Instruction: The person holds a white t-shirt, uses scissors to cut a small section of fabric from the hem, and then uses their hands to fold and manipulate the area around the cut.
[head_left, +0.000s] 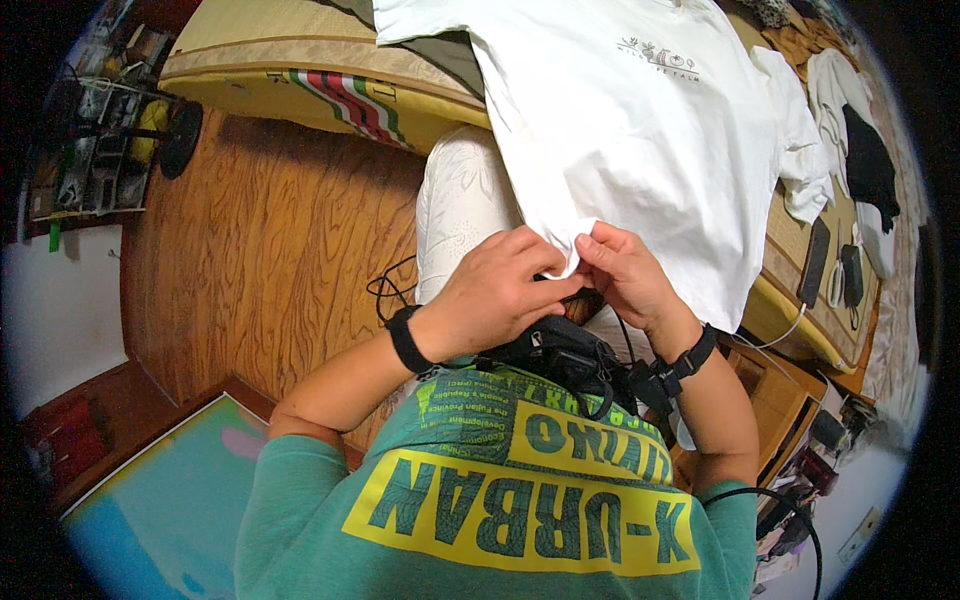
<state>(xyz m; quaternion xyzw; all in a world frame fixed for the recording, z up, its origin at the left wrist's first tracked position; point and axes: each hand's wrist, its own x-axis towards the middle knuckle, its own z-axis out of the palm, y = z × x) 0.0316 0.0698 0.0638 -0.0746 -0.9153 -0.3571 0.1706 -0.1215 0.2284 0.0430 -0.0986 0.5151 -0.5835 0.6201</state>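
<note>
A white T-shirt point(640, 150) with a small dark chest print spreads from the bed's edge toward me, its lower edge nearest my body. My left hand point(500, 285) is closed on a corner of that edge, fingers curled and partly hidden behind the cloth. Beside it, my right hand point(632, 275) pinches the same gathered bit of fabric between thumb and fingers. The two hands nearly touch in front of my waist. A black band circles each wrist.
The bed point(330, 90) with a woven mat runs across the far side. Other clothes point(865, 150) and a black power strip point(816, 262) lie at right. A fan point(180, 138) stands far left on the wooden floor point(270, 240). A black pouch point(565, 350) sits at my waist.
</note>
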